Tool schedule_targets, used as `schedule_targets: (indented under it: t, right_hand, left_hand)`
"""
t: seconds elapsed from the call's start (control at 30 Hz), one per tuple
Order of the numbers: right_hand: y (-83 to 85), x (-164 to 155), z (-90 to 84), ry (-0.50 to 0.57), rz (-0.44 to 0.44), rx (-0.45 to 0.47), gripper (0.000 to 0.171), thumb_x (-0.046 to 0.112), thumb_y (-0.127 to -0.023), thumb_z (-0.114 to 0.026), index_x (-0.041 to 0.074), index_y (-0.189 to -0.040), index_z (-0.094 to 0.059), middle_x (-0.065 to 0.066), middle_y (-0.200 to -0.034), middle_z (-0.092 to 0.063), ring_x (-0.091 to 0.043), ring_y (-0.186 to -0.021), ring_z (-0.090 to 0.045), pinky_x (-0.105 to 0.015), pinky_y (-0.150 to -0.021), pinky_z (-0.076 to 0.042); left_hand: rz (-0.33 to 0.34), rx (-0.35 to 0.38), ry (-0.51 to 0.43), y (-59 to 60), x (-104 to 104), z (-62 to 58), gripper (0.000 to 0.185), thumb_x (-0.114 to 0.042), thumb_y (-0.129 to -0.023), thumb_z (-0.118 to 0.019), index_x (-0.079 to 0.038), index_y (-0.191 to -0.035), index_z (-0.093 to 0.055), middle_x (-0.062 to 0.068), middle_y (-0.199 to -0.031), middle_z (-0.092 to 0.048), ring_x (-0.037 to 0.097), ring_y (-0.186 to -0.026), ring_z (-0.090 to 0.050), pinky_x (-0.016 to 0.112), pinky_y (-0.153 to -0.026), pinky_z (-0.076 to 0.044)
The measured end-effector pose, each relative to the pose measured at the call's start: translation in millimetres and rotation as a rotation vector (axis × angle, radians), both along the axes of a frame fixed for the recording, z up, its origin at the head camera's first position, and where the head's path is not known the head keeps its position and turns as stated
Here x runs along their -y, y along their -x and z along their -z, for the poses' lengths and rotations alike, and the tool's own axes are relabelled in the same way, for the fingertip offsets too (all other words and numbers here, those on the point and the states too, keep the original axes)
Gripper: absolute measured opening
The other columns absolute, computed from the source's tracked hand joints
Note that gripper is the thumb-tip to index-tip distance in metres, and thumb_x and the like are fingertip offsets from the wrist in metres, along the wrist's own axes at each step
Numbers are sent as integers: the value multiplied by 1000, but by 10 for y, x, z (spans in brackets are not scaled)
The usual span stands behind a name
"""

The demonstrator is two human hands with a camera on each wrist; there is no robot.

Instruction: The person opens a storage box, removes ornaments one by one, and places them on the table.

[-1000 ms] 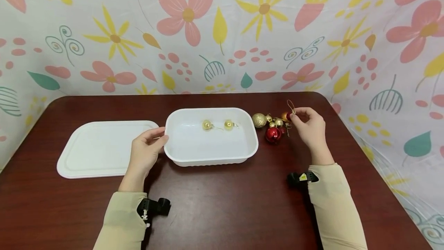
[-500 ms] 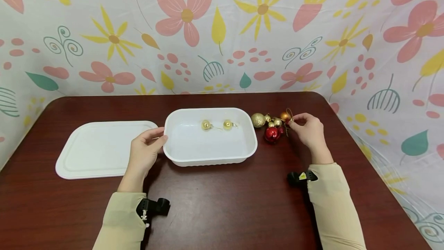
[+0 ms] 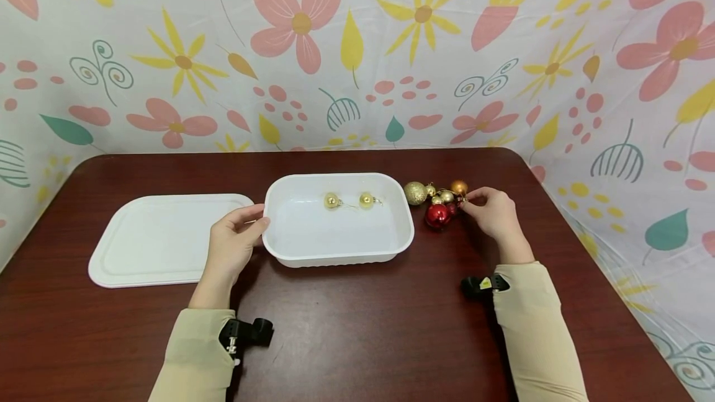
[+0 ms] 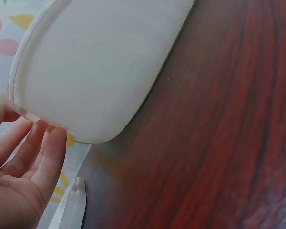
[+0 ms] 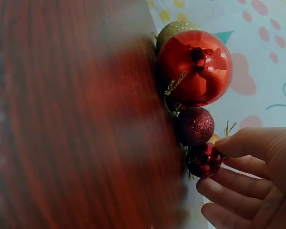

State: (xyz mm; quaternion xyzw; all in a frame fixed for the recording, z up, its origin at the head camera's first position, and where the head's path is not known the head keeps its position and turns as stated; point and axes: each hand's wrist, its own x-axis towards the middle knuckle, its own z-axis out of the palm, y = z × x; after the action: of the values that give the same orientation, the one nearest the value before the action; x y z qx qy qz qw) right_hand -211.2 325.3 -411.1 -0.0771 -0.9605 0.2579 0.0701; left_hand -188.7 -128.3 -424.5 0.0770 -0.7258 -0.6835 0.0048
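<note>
My left hand (image 3: 234, 242) holds the left end of a white plastic box (image 3: 335, 244). The left wrist view shows its fingertips at the box's rim and end wall. Inside the box lie two small gold baubles (image 3: 332, 201) with string loops. Right of the box is a cluster of Christmas baubles: a glittery gold one (image 3: 415, 193), a big shiny red one (image 3: 437, 216), an orange one (image 3: 459, 187) and several smaller ones. My right hand (image 3: 496, 213) is at the cluster's right side; its thumb and finger pinch a small shiny dark red bauble (image 5: 203, 161) near the cap. A glittery dark red bauble (image 5: 195, 126) touches it.
A white lid (image 3: 162, 241) lies flat on the dark wooden table (image 3: 357, 334), left of the box and partly behind the left hand. A flower-patterned cloth (image 3: 357, 54) hangs behind the table and at its sides.
My right hand has lowered toward the cluster; the gold loop that stood above its fingers has dropped from sight in the head view, and the orange bauble shows fully. The left hand stays put.
</note>
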Motion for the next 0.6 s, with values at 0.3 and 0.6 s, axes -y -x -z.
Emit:
schedule_targets:
  t: [0.3,0.6]
  right_hand:
    - [-39,34,-94,6,-13,45,32,25,-89,-64,0,-109,-63,-27,-115,-60,-42,-105,-51,-53,-85,-45]
    - [-125,129,-245,-30,-36,-10,32,25,-90,-61,0,-110,-63,-25,-105,-64,-37,-90,-56,-42,-70,-47]
  left_hand:
    - [8,-8,-21,-14,5,-22,33,-4,-89,-63,4,-120,-60,10,-107,-60,4,-79,-65,19,-64,-58]
    - [22,5,-15,-36,1,-55,34,-7,-90,-62,3,-122,-59,20,-118,-57,0,-80,-64,17,-65,-57]
